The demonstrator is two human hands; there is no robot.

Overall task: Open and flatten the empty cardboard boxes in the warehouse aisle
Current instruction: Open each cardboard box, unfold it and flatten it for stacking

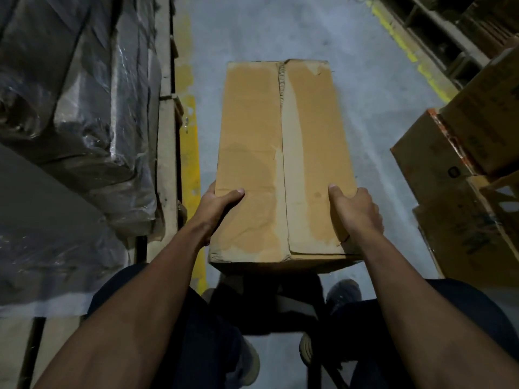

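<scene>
A long cardboard box (283, 164) fills the middle of the aisle floor (365, 113), lengthwise away from the person, its near end raised off the ground above the shoes while the far end looks to sit lower, toward the concrete. It is closed, both top flaps meeting along a centre seam with the tape stripped away, leaving pale torn bands. The way it comes up at arm's length suggests it is light and probably empty; the board looks stiff enough to hold shape yet dry and scuffed, so it should fold along its creases without a fight. The left hand (217, 204) grips the near left edge, thumb on top, fingers wrapped down the side; the right hand (355, 209) clamps the near right edge the same way. The open seam is the natural place to take hold next. Stacked cartons (460, 153) on the right carry dark print, too blurred to read. Wrapped pallet goods (78, 102) on the left show no legible label.
</scene>
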